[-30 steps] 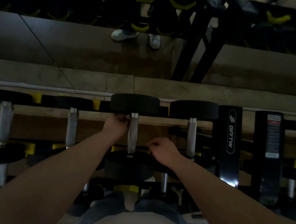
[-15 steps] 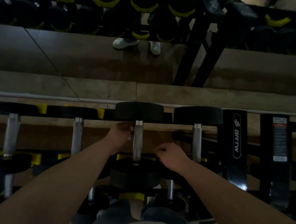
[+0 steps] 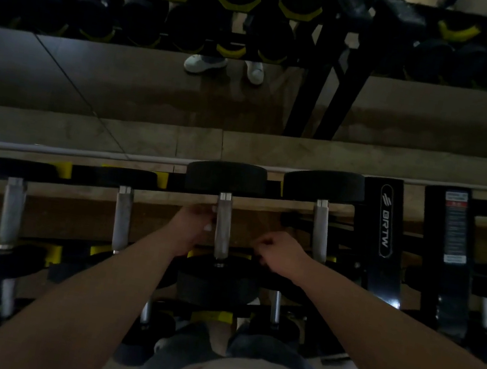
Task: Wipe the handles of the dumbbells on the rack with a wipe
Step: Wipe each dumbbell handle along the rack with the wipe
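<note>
We are sliding our left hand (image 3: pixel 193 228) nearer along the middle handle (image 3: pixel 222 229) on the rack (image 3: pixel 385 226), pinching a pale scrap, likely the wipe (image 3: pixel 207 227), against it, so this handle is still being wiped. Our right hand (image 3: pixel 278 255) is staying curled alongside; we cannot tell whether it is grasping anything.

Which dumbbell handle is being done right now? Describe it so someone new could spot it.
Find the black BRTW post at right. On the top row, take the second handle left of it. It alone has the left hand against it, with the right hand just beside.
</note>
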